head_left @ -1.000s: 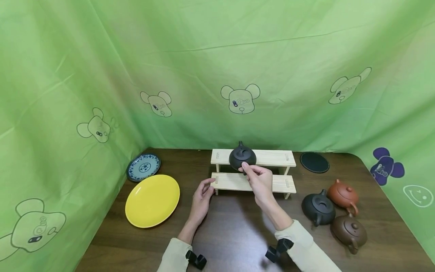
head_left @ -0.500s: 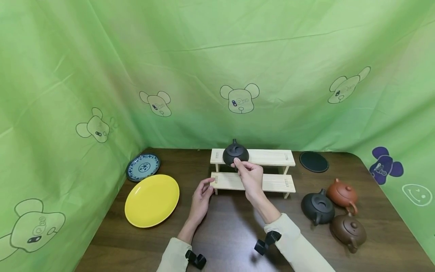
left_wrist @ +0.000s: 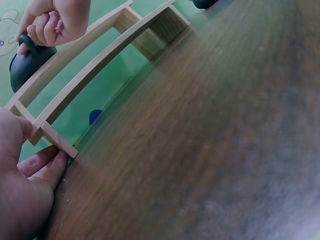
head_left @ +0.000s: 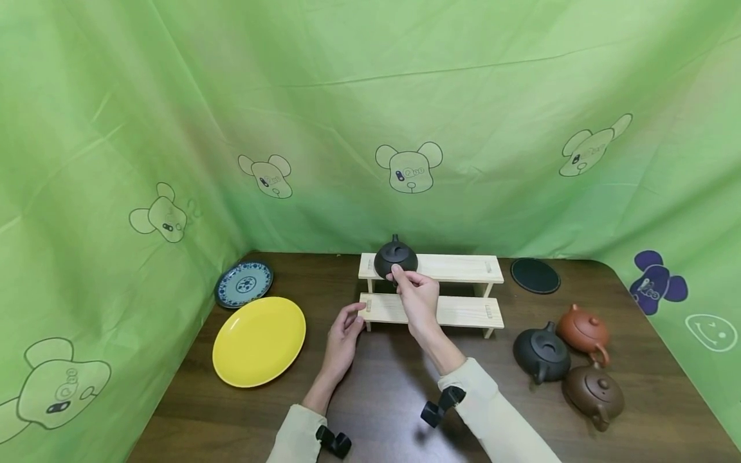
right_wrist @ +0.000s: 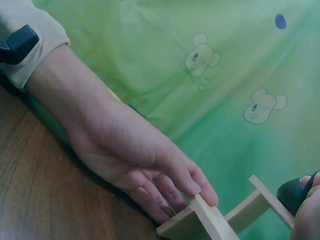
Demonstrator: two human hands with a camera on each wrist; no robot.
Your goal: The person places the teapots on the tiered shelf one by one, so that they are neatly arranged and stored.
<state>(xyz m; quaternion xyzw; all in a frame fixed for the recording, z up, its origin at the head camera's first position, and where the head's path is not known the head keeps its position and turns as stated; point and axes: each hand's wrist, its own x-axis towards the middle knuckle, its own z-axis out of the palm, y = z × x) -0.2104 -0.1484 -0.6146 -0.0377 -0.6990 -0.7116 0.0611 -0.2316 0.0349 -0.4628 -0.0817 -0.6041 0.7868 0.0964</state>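
Note:
My right hand [head_left: 420,301] pinches the handle of a small black teapot [head_left: 395,253] at the left part of the upper shelf of a two-step wooden stand [head_left: 460,267]. The teapot stands upright there, spout to the back, its base close over the shelf. In the left wrist view, thumb and fingers hold the looped handle [left_wrist: 28,44]. My left hand [head_left: 341,341] grips the left end of the lower shelf [head_left: 471,312]. The right wrist view shows that hand's thumb and fingers [right_wrist: 187,182] on either side of the shelf's end and leg.
To the right sit another black teapot [head_left: 541,355], a reddish-orange teapot [head_left: 583,329] and a brown teapot [head_left: 594,390], close together. A dark round coaster [head_left: 535,276] lies behind them. At left are a yellow plate [head_left: 258,342] and a blue patterned plate [head_left: 245,285]. A green curtain [head_left: 324,96] surrounds the table.
My right hand has moved the black teapot leftward along the upper shelf and slightly back. The left hand has stayed at the stand's left end.

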